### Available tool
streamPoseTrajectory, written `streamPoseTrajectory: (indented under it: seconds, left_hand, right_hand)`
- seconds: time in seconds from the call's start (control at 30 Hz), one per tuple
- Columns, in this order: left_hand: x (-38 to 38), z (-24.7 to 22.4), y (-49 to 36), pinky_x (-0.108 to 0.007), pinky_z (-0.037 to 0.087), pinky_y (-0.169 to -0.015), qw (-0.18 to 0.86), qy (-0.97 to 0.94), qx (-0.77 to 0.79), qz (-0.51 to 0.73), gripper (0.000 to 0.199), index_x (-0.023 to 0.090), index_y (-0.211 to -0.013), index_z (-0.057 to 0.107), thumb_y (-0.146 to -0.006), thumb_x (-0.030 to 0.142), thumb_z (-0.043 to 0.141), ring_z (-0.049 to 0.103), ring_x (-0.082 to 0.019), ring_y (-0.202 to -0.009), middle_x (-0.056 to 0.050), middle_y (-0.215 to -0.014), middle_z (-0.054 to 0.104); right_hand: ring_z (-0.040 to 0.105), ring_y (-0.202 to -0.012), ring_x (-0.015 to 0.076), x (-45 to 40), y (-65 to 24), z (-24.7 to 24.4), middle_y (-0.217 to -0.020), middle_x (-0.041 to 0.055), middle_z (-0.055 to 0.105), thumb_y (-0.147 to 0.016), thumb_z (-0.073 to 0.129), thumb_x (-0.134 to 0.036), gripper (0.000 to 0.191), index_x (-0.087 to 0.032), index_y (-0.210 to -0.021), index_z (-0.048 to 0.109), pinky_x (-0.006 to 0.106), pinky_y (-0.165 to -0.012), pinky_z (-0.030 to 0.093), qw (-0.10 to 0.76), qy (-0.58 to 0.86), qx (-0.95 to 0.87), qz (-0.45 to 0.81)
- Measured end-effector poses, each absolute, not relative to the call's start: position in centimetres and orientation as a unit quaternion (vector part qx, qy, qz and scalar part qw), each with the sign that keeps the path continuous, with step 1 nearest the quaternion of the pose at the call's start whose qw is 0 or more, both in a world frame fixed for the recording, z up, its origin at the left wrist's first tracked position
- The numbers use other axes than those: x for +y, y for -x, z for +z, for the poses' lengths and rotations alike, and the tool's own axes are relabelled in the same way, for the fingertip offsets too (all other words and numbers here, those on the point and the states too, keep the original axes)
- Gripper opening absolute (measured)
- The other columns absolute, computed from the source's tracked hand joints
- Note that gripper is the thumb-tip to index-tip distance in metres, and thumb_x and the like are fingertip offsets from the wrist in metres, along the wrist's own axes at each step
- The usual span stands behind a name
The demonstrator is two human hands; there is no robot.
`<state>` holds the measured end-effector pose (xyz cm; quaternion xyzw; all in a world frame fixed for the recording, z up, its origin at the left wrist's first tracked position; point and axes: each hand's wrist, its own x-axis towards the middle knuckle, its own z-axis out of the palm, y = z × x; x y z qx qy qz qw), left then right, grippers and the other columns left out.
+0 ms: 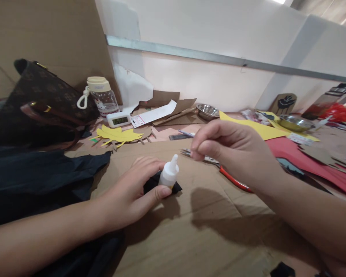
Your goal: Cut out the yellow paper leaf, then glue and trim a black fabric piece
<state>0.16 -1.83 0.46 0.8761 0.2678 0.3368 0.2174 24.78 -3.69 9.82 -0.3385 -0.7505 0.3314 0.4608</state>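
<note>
My left hand [141, 184] is closed around a small white glue bottle [169, 173], which stands nearly upright with its narrow nozzle pointing up. A small black scrap [177, 188] lies at the foot of the bottle, partly hidden by the hand and the bottle. Up and to the right, my right hand [219, 142] is raised with thumb and forefinger pinched together; whatever is between them is too small or hidden to make out. Behind and below that hand lie scissors with red handles [233, 181], their middle covered by the fingers.
Cardboard [207, 246] covers the work surface, with black cloth-like material [46, 177] at left. Behind are a handbag [43, 104], a clear bottle [105, 98], a digital clock [118, 120], a yellow leaf cutout [118, 134] and a metal bowl [207, 110]. Red sheets [300, 154] lie right.
</note>
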Motion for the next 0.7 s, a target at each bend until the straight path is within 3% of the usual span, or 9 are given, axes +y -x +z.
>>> streamPoseTrajectory:
  seconds: [0.1, 0.27, 0.4, 0.47, 0.6, 0.7]
  left_hand:
    - [-1.8, 0.5, -0.2, -0.045, 0.052, -0.107, 0.222, -0.871, 0.283, 0.336, 0.037, 0.025, -0.124, 0.068, -0.106, 0.054, 0.054, 0.063, -0.031, -0.125, -0.009, -0.131, 0.072]
    - [-1.8, 0.4, -0.2, -0.045, 0.054, -0.107, 0.219, -0.865, 0.301, 0.336, 0.041, 0.025, -0.122, 0.070, -0.105, 0.058, 0.053, 0.064, -0.032, -0.124, -0.009, -0.130, 0.073]
    - [-1.8, 0.1, -0.1, -0.046, 0.052, -0.110, 0.215, -0.867, 0.286, 0.347, 0.040, 0.027, -0.128, 0.067, -0.105, 0.058, 0.054, 0.063, -0.032, -0.129, -0.009, -0.135, 0.071]
    - [-1.9, 0.1, -0.1, -0.045, 0.053, -0.107, 0.213, -0.871, 0.279, 0.343, 0.037, 0.028, -0.126, 0.066, -0.105, 0.056, 0.055, 0.064, -0.031, -0.126, -0.008, -0.133, 0.072]
    - [-2.1, 0.5, -0.1, -0.044, 0.052, -0.104, 0.215, -0.881, 0.257, 0.334, 0.033, 0.027, -0.127, 0.065, -0.106, 0.051, 0.056, 0.064, -0.030, -0.122, -0.007, -0.125, 0.073]
    - [-2.3, 0.8, -0.2, -0.044, 0.049, -0.106, 0.219, -0.886, 0.240, 0.332, 0.031, 0.027, -0.128, 0.063, -0.106, 0.049, 0.058, 0.063, -0.029, -0.121, -0.007, -0.123, 0.072]
  right_hand:
    - [0.067, -0.070, 0.0140, -3.6, -25.8, 10.5, -0.072, -0.0031, 0.070, -0.096, 0.080, -0.032, 0.014, -0.025, -0.087, 0.073, 0.029, -0.070, 0.057, 0.482, 0.298, -0.741, 0.360]
    - [0.067, -0.070, 0.0151, -3.0, -26.3, 10.4, -0.072, -0.0003, 0.070, -0.102, 0.069, -0.050, 0.036, -0.022, -0.078, 0.070, 0.030, -0.071, 0.056, 0.453, 0.310, -0.756, 0.357]
    - [0.068, -0.071, 0.0140, -2.6, -25.4, 9.6, -0.080, -0.0007, 0.075, -0.094, 0.080, -0.042, 0.020, -0.022, -0.096, 0.078, 0.027, -0.067, 0.055, 0.401, 0.367, -0.787, 0.291]
    - [0.068, -0.074, 0.0142, -2.8, -24.9, 9.1, -0.083, -0.0003, 0.076, -0.091, 0.084, -0.035, 0.022, -0.020, -0.106, 0.080, 0.026, -0.069, 0.055, 0.378, 0.361, -0.812, 0.259]
    - [0.069, -0.077, 0.0131, -3.6, -24.3, 8.3, -0.086, 0.0020, 0.079, -0.097, 0.074, -0.017, 0.004, -0.016, -0.097, 0.078, 0.024, -0.073, 0.053, 0.359, 0.309, -0.867, 0.156]
    - [0.066, -0.076, 0.0141, -4.2, -24.3, 8.5, -0.085, 0.0035, 0.079, -0.100, 0.067, -0.011, 0.012, -0.015, -0.093, 0.076, 0.026, -0.073, 0.051, 0.344, 0.274, -0.896, 0.069]
